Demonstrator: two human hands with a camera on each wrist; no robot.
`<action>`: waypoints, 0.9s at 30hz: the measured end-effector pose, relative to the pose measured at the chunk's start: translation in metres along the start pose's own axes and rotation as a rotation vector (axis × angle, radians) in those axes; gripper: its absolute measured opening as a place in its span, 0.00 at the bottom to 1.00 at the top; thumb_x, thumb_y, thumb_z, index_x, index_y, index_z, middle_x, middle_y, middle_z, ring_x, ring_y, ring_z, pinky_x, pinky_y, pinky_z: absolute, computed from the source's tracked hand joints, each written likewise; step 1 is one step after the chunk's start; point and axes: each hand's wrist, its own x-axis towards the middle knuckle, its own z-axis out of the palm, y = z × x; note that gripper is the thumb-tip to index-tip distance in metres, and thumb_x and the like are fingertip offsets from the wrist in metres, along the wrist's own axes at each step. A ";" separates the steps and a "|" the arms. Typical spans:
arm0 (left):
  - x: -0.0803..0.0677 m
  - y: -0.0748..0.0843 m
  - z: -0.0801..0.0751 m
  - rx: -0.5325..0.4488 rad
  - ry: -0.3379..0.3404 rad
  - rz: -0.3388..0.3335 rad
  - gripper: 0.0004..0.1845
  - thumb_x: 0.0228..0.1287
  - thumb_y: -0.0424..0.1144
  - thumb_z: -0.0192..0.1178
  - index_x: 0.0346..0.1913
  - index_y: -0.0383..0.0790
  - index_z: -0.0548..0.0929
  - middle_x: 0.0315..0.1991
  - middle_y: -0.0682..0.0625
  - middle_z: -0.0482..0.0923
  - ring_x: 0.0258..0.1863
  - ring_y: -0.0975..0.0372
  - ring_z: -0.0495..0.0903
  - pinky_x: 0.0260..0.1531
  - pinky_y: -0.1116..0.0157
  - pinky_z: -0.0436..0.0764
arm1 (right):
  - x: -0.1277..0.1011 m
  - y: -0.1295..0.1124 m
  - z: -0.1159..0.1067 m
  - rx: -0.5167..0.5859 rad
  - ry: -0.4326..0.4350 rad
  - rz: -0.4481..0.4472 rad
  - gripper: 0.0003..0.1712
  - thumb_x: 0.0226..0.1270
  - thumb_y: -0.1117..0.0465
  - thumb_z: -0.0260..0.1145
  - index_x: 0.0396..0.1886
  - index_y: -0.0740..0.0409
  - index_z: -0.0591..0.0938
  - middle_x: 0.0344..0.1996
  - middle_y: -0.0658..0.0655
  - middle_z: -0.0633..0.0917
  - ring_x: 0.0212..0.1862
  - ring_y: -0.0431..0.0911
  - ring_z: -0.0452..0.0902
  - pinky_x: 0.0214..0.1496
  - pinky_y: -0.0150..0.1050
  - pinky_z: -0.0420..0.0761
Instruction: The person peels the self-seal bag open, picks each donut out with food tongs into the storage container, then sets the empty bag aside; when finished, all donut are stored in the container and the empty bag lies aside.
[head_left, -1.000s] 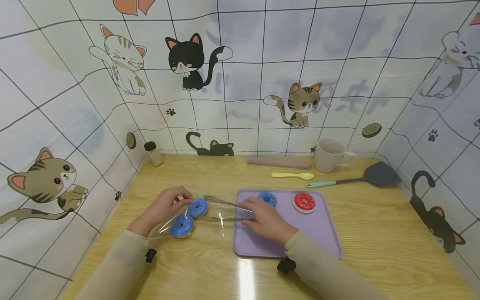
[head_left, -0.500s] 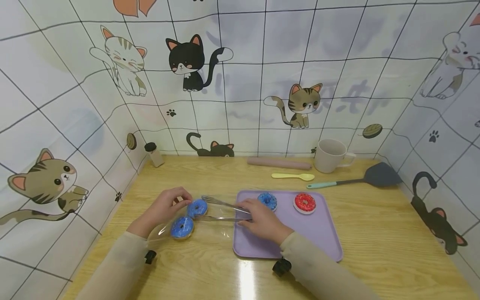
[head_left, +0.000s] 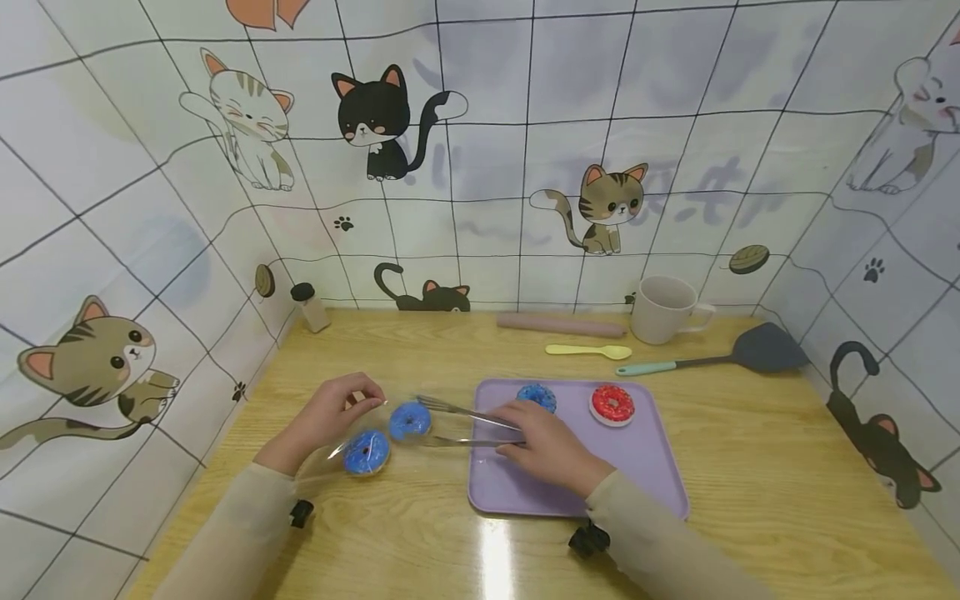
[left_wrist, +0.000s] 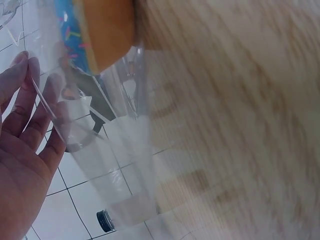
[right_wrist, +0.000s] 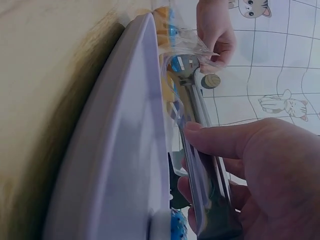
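My left hand point(head_left: 335, 410) pinches the edge of a clear plastic bag point(left_wrist: 115, 150) between thumb and fingers. One blue-iced toy doughnut point(head_left: 366, 452) lies under the film beside that hand. A second blue doughnut point(head_left: 410, 421) lies to its right, at the tips of metal tongs point(head_left: 480, 415); whether film still covers it I cannot tell. With its thumb and fingers, my right hand point(head_left: 551, 446) holds these tongs over the left side of a lilac tray point(head_left: 585, 492), their arms spread. On the tray sit a blue sprinkled doughnut point(head_left: 537, 397) and a red one point(head_left: 612, 404).
Behind the tray lie a yellow spoon point(head_left: 588, 351) and a pinkish rolling pin point(head_left: 561, 324), with a mug point(head_left: 663, 310) nearby. A dark spatula point(head_left: 767, 347) lies at the right. A black-capped shaker point(head_left: 311, 307) stands at the back left, by the wall.
The tongs first went slightly left, then back right. One blue doughnut has shifted right, apart from the other. The left hand stays where it was.
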 end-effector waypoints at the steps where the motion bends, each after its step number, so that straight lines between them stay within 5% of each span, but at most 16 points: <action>1: 0.000 0.000 0.000 0.001 0.001 -0.001 0.02 0.71 0.35 0.65 0.42 0.43 0.88 0.40 0.58 0.85 0.41 0.64 0.83 0.39 0.65 0.81 | -0.003 0.000 -0.002 -0.007 0.004 -0.002 0.29 0.65 0.56 0.76 0.66 0.49 0.81 0.59 0.52 0.84 0.63 0.50 0.79 0.64 0.51 0.80; 11: 0.002 -0.003 0.002 -0.013 -0.006 -0.028 0.03 0.72 0.37 0.64 0.43 0.44 0.87 0.40 0.60 0.85 0.42 0.64 0.82 0.41 0.65 0.81 | -0.032 0.009 -0.022 -0.035 0.024 -0.013 0.31 0.65 0.54 0.77 0.67 0.44 0.80 0.63 0.52 0.82 0.65 0.50 0.78 0.65 0.52 0.79; 23: 0.003 -0.005 0.007 -0.008 -0.001 -0.014 0.03 0.72 0.38 0.66 0.42 0.44 0.88 0.40 0.60 0.85 0.41 0.65 0.81 0.40 0.65 0.82 | -0.073 0.027 -0.055 0.084 0.039 0.043 0.31 0.61 0.59 0.79 0.65 0.41 0.82 0.60 0.44 0.83 0.62 0.44 0.80 0.62 0.51 0.81; 27: 0.002 -0.004 0.006 -0.005 -0.005 -0.024 0.03 0.72 0.38 0.66 0.43 0.45 0.87 0.40 0.61 0.85 0.41 0.66 0.82 0.41 0.65 0.82 | -0.088 0.038 -0.066 0.069 0.051 0.042 0.32 0.60 0.59 0.80 0.64 0.40 0.82 0.60 0.46 0.84 0.65 0.50 0.80 0.64 0.56 0.80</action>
